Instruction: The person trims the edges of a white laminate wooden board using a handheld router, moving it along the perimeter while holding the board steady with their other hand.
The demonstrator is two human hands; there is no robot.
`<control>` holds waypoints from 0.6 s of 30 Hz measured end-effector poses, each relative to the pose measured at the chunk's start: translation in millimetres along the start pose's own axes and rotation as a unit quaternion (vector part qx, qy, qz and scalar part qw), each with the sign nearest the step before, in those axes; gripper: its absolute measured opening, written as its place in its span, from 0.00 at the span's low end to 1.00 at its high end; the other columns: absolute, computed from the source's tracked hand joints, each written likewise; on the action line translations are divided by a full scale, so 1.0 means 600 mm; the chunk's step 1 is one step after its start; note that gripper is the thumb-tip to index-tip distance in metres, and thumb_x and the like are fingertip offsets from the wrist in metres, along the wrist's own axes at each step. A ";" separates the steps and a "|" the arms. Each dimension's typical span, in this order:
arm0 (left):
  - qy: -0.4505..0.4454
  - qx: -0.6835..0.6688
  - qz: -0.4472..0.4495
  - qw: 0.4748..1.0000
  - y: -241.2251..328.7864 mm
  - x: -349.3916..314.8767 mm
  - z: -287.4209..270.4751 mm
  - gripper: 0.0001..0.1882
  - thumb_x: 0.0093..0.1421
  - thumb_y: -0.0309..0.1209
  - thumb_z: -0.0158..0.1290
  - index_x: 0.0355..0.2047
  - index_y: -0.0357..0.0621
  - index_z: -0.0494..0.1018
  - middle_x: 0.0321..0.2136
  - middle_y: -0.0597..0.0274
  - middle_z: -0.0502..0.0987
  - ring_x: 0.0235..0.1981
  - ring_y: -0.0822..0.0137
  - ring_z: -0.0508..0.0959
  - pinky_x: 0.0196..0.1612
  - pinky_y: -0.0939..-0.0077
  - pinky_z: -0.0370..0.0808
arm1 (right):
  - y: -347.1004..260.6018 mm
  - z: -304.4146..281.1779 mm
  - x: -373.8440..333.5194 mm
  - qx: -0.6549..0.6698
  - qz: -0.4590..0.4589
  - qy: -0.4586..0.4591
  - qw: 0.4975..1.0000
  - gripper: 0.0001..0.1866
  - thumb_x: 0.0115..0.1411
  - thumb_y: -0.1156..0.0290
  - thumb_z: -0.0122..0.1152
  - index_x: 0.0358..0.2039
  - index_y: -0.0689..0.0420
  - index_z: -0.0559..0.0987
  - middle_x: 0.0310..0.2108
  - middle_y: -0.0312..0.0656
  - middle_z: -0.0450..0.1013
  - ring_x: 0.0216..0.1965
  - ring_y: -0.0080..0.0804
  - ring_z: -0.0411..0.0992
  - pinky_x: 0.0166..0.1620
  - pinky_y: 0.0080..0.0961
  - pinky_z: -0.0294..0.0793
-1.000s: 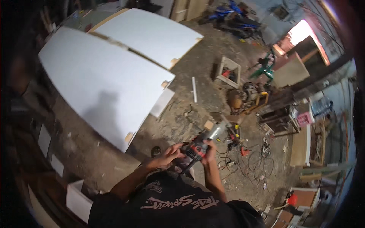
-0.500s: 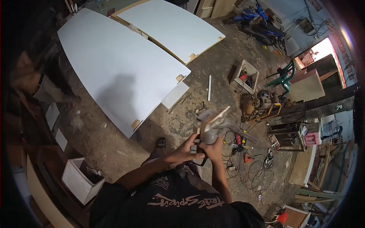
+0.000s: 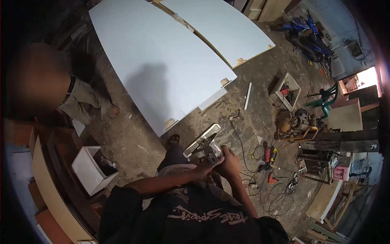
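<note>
In front of my body I hold a power tool with a long, pale metal base plate (image 3: pixel 202 141) and a rounded metallic housing; it looks like a circular saw, though its exact kind is hard to make out. My left hand (image 3: pixel 204 170) is closed on the lower left of the housing, its fingers partly hidden. From the right, my right hand (image 3: pixel 229 163) wraps round the rear of the tool. The base plate tilts up and away, its far end toward the large white panel (image 3: pixel 191 77), which carries small wood blocks along its near edge.
A second white panel (image 3: pixel 219 24) lies beyond the first. At the left another person (image 3: pixel 83 99) is near an open white box (image 3: pixel 91 171). Tangled cords and red power tools (image 3: pixel 268 156) cover the floor at right, near a compressor (image 3: pixel 298 124) and a wooden toolbox (image 3: pixel 286 91).
The tool has turned in my hands and come closer to my body, its base plate now swung to the left. My view has shifted left, and more of the other person shows.
</note>
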State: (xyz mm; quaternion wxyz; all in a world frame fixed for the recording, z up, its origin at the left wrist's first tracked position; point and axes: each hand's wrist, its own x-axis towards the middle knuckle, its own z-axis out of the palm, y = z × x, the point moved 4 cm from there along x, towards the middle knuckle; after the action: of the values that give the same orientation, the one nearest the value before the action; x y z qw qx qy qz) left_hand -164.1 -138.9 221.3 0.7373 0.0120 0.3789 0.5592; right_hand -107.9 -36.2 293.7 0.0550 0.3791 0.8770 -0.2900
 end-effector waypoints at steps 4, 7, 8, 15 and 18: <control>0.085 -0.074 -0.027 0.993 0.028 -0.028 -0.058 0.40 0.59 0.54 0.65 0.62 0.40 0.68 0.54 0.56 0.74 0.53 0.62 0.74 0.52 0.63 0.74 | -0.035 0.066 0.035 0.008 0.012 -0.009 1.000 0.35 0.39 0.61 0.77 0.47 0.53 0.71 0.36 0.53 0.78 0.41 0.61 0.78 0.41 0.50 0.77; 0.087 -0.066 -0.030 0.994 0.056 -0.056 -0.090 0.40 0.60 0.54 0.63 0.60 0.33 0.68 0.54 0.53 0.75 0.52 0.61 0.76 0.52 0.62 0.74 | -0.086 0.097 0.052 0.012 0.033 -0.023 0.999 0.33 0.40 0.60 0.75 0.46 0.54 0.70 0.34 0.57 0.78 0.40 0.63 0.77 0.40 0.53 0.76; 0.057 -0.067 -0.035 0.995 0.057 -0.056 -0.114 0.40 0.61 0.54 0.63 0.60 0.33 0.68 0.54 0.53 0.75 0.52 0.62 0.76 0.52 0.63 0.75 | -0.102 0.100 0.057 0.015 0.038 -0.030 0.999 0.32 0.43 0.59 0.73 0.47 0.55 0.70 0.34 0.59 0.77 0.40 0.65 0.77 0.40 0.55 0.75; -0.097 0.346 0.030 0.933 0.108 -0.120 -0.204 0.29 0.65 0.53 0.57 0.52 0.39 0.75 0.41 0.58 0.81 0.38 0.70 0.80 0.42 0.73 0.77 | -0.158 0.106 0.067 0.047 0.000 -0.033 0.998 0.33 0.43 0.58 0.75 0.46 0.57 0.70 0.34 0.59 0.79 0.40 0.64 0.78 0.41 0.54 0.76; -0.105 0.512 0.125 0.843 0.186 -0.218 -0.205 0.24 0.64 0.46 0.61 0.45 0.34 0.76 0.37 0.55 0.81 0.34 0.66 0.81 0.37 0.72 0.76 | -0.158 0.105 0.062 0.039 0.023 -0.042 0.998 0.36 0.41 0.56 0.79 0.46 0.58 0.71 0.35 0.59 0.79 0.40 0.63 0.78 0.40 0.53 0.77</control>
State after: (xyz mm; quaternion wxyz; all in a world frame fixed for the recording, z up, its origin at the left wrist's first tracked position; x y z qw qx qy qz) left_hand -336.8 -256.1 253.9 0.5855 0.4937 0.5268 0.3687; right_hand -208.0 -99.0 274.5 0.0834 0.3884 0.8531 -0.3381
